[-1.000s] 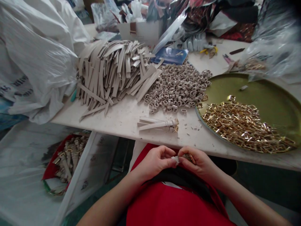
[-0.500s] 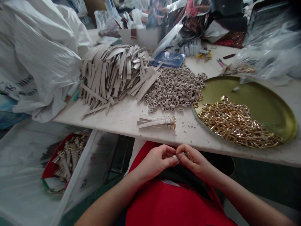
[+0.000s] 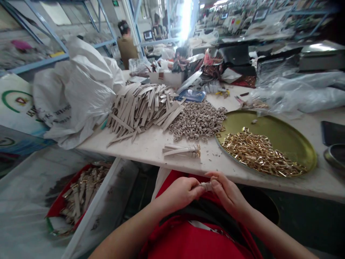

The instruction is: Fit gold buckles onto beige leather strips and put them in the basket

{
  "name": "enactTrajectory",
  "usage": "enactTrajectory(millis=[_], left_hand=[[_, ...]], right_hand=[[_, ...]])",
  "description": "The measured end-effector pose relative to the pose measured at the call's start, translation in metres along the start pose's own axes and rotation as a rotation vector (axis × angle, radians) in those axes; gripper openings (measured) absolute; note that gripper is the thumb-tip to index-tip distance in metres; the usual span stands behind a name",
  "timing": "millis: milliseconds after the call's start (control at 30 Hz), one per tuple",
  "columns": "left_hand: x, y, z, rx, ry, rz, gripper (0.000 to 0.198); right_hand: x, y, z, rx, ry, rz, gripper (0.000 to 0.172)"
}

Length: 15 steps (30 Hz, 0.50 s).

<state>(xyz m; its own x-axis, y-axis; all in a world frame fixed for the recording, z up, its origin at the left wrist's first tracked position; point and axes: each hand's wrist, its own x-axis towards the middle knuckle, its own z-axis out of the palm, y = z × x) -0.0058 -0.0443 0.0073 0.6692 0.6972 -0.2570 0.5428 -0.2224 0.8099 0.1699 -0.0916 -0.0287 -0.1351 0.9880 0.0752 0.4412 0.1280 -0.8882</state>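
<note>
My left hand (image 3: 181, 193) and my right hand (image 3: 226, 192) meet over my lap, below the table edge, both pinched on one small beige strap piece (image 3: 206, 186). On the white table (image 3: 151, 145) lie a few finished straps with gold buckles (image 3: 183, 151), just beyond my hands. Behind them sit a big heap of beige strap strips (image 3: 142, 106) and a pile of small beige loops (image 3: 198, 120). A round brass tray (image 3: 285, 138) on the right carries several gold buckles (image 3: 258, 153).
A red bin (image 3: 78, 192) with several finished straps stands on the floor at my left. White sacks (image 3: 78, 93) crowd the table's left end, clear plastic bags (image 3: 293, 93) the right. Boxes and clutter line the far edge. A person stands far behind.
The view has tilted up, so the workshop behind the table now shows. My hands stay together on the strap piece in my lap and have shifted slightly to the right.
</note>
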Motion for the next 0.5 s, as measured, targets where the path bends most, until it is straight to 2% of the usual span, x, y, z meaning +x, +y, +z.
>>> enactTrajectory(millis=[67,200,267,333,400,467,500], left_hand=[[0.002,0.0,-0.004,0.164,0.077,0.039,0.031],[0.019,-0.008,-0.014,0.448,0.151,0.058,0.031],[0.031,-0.017,-0.02,0.568,0.239,0.059,0.027],[0.043,-0.031,-0.028,0.674,0.384,0.065,0.026],[0.053,-0.046,-0.036,0.767,0.48,0.104,0.041],[0.061,-0.059,-0.046,0.844,0.472,0.159,0.054],[0.064,-0.064,-0.051,0.874,0.441,0.176,0.053]], right_hand=[[0.007,0.001,0.007,0.025,0.044,0.018,0.024],[0.034,0.008,0.019,0.029,0.049,0.031,0.03],[0.051,0.014,0.02,-0.148,0.095,0.049,0.033],[0.068,0.023,0.017,-0.384,0.168,0.059,0.035],[0.081,0.033,0.013,-0.582,0.246,0.026,0.039],[0.088,0.043,0.011,-0.684,0.276,-0.037,0.043],[0.089,0.049,0.011,-0.701,0.269,-0.068,0.044]])
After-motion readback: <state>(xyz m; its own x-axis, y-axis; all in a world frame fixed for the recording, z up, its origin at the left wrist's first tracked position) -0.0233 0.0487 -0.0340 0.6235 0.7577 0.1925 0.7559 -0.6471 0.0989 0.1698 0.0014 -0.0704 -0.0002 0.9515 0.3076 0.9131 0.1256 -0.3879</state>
